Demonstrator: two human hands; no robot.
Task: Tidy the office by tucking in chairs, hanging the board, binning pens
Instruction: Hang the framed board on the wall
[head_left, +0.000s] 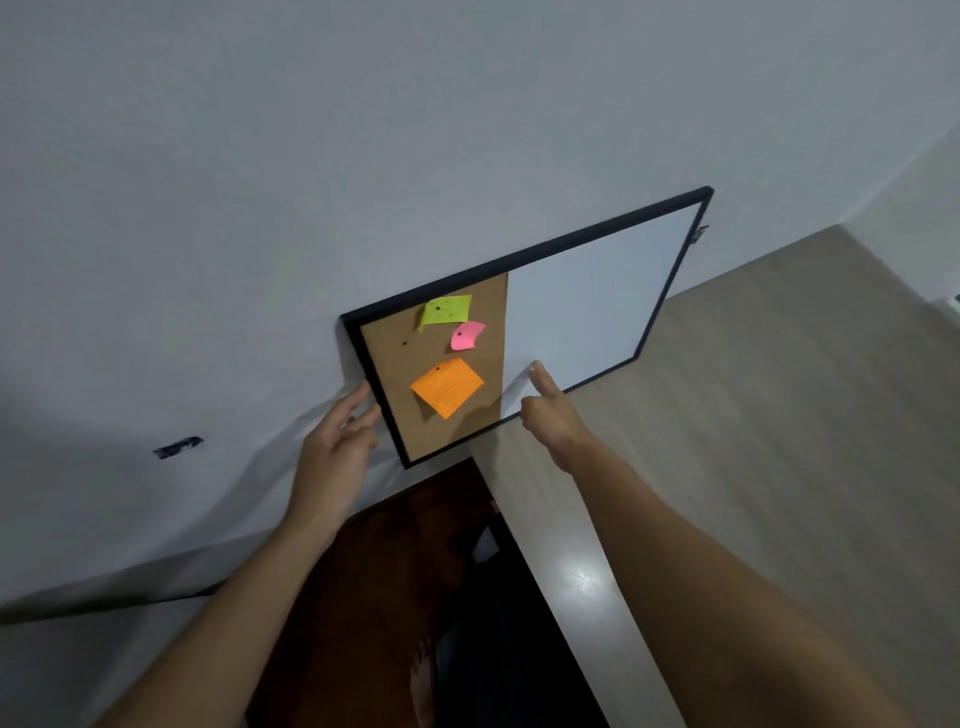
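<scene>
Until black-framed cork-and-whiteboard panel (582, 301) seats level: left hand (332, 447), fingers loose, at left edge; right hand (550, 415), forefinger pressing face; neither gripping; steady both sides

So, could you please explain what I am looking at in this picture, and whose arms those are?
There is no machine: a person wears a camera on the head, so you see their own two arms. Against the wall is a black-framed board, half cork, half white. A green note, a pink note and an orange note are pinned to the cork. The left hand touches the board's left edge with relaxed fingers; the right hand lays one straight finger on the white half. Neither hand clearly grips anything. A pale wooden desk lies to the right.
</scene>
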